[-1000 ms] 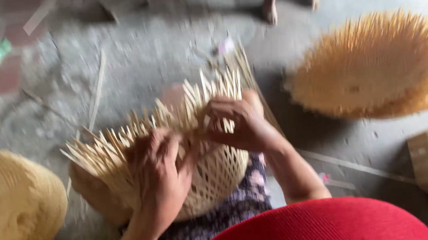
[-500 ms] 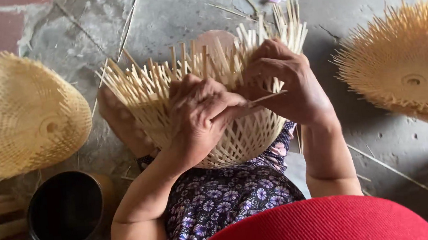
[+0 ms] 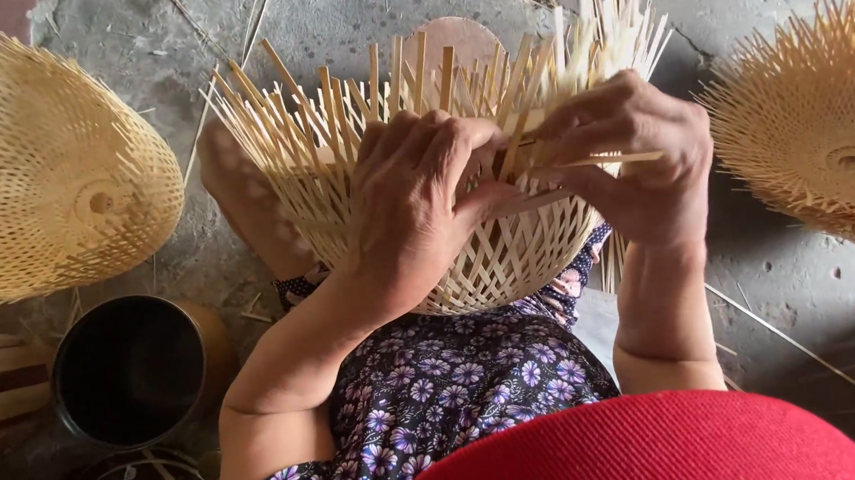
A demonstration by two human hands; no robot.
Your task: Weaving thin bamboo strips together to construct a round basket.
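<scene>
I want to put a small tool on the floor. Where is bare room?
Bare grey concrete floor lies right of the right hand, below the finished woven bamboo cone. Crowded: the left side, with another pale woven cone and a dark round pot.

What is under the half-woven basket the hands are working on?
The half-woven basket rests on a floral-clothed lap. A bent leg shows left; a round wooden piece peeks behind. Anything beneath is covered.

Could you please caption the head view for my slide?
Left hand and right hand weave strips into an unfinished bamboo basket on the lap.
</scene>
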